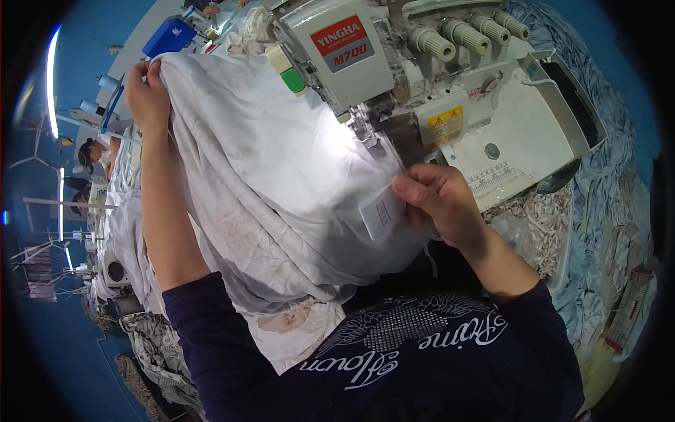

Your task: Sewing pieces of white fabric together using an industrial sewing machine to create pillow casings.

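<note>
The white fabric [242, 133] lies at the overlock sewing machine [351, 74], probably light, limp and slippery; hold it by its edges, as the left hand [149, 97] pinches the far edge and the right hand [441, 200], well apart, pinches beside the white label [373, 218].

- A blue wall [626, 49] stands at the upper right, darkening toward the rim.
- Along the left, a long fluorescent tube [53, 88] glows bright white; a second tube [61, 200] and a short third tube [69, 258] lie beyond it.
- Pale metal framing [70, 202] crosses near them.
- Lower left shows a blue surface [77, 352]; whether wall or floor, I cannot tell.
- A pale tabletop [133, 53] runs along the upper left.
</note>
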Tool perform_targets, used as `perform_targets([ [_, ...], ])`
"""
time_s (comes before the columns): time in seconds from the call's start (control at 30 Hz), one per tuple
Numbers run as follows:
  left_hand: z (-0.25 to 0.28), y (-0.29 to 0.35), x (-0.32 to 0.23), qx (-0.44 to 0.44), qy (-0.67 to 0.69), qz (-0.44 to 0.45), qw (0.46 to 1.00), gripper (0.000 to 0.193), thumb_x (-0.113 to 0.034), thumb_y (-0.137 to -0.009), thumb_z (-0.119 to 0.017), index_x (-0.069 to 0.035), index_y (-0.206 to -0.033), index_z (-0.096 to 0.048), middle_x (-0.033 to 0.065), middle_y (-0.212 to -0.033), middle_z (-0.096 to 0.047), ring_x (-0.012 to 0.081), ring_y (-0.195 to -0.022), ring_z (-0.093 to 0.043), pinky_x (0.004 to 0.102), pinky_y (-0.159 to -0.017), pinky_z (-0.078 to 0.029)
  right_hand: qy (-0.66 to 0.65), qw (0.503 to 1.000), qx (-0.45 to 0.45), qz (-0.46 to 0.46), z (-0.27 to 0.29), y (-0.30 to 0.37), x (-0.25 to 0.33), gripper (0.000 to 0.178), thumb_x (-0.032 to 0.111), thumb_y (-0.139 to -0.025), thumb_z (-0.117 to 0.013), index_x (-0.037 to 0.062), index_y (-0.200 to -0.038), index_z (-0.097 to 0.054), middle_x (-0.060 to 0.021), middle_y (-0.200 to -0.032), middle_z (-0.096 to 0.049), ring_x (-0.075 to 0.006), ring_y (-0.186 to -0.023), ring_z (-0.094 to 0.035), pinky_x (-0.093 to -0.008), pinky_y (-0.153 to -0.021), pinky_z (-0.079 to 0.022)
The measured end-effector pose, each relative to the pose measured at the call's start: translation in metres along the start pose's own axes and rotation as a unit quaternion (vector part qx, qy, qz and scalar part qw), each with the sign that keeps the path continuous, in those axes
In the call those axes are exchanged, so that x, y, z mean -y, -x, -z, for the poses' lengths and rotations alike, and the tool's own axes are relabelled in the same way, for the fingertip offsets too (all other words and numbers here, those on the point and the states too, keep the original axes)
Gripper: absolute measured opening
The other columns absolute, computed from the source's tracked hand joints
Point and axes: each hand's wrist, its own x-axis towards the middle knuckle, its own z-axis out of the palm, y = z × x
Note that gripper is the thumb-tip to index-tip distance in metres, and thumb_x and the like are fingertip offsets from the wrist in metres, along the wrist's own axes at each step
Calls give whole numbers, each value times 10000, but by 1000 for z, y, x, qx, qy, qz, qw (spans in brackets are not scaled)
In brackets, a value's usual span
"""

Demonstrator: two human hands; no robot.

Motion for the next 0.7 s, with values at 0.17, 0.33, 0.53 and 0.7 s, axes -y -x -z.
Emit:
perform_targets([
  [0.17,0,-2,1,-14,-1,1,1000,226,-289,-856,-593,-70,-902,-626,129,-845,-654,304,-757,-618,377,-695,-466,16,1000,10,-11,-4,0,3,201,176,-852,-645,28,-727,-589,-4,-603,-554,-44,-465,-454,-176,-442,-351],
  [0.33,1,-27,0,-23,-10,-6,1000,247,-308,-861,-583,-72,-916,-631,135,-869,-656,309,-800,-620,389,-703,-466,-33,999,2,-12,-3,-1,-5,193,145,-849,-645,31,-712,-570,-4,-577,-544,-42,-426,-453,-171,-405,-340],
  [0.53,6,-75,15,-54,-33,-19,998,290,-336,-856,-575,-75,-962,-642,139,-912,-660,318,-868,-619,387,-758,-472,-38,999,0,-33,-6,1,3,199,134,-841,-656,40,-700,-552,3,-550,-521,-48,-410,-445,-182,-389,-326],
  [0.7,6,-115,29,-83,-48,36,995,320,-357,-842,-578,-78,-979,-654,127,-951,-668,294,-902,-629,360,-800,-476,-32,999,3,-36,-4,2,5,215,170,-844,-661,32,-712,-563,8,-555,-525,-42,-432,-455,-179,-408,-336],
])
